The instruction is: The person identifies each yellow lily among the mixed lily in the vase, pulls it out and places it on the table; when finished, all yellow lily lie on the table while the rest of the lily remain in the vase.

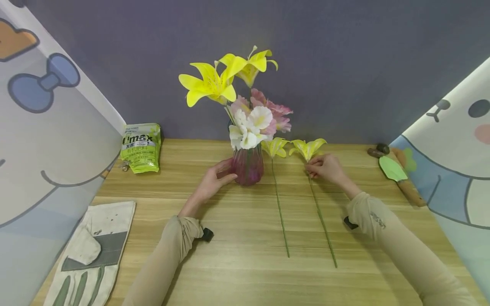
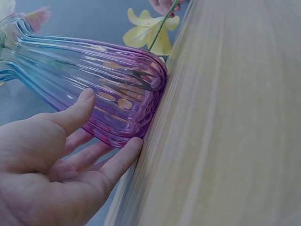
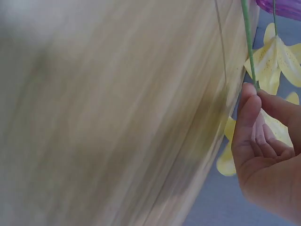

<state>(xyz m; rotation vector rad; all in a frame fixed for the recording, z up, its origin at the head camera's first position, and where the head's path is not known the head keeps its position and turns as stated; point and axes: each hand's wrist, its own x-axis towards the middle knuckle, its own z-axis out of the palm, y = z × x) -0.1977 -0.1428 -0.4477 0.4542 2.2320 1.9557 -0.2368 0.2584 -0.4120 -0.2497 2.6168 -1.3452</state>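
My left hand [image 1: 212, 182] is at the left side of a ribbed glass vase [image 2: 103, 84], fingers spread along its lower part near the base. The vase shades from blue to purple and stands upright. Two tall yellow lilies [image 1: 211, 84], a white bloom [image 1: 250, 125] and pink blooms [image 1: 277, 112] rise from it. With thumb and index finger, my right hand [image 1: 324, 166] pinches the green stem [image 3: 248, 42] of a yellow artificial lily [image 1: 307, 148] just under its flower. Another yellow lily [image 1: 274, 147] lies between that one and the vase, stem toward me.
A green fertilizer bag [image 1: 141, 148] stands at the back left. Work gloves [image 1: 93, 250] lie at the front left. Toward the right edge is a small green-bladed trowel [image 1: 394, 169] with a wooden handle, beside dark-ended tools [image 1: 383, 148]. A grey wall [image 1: 344, 76] closes off the back.
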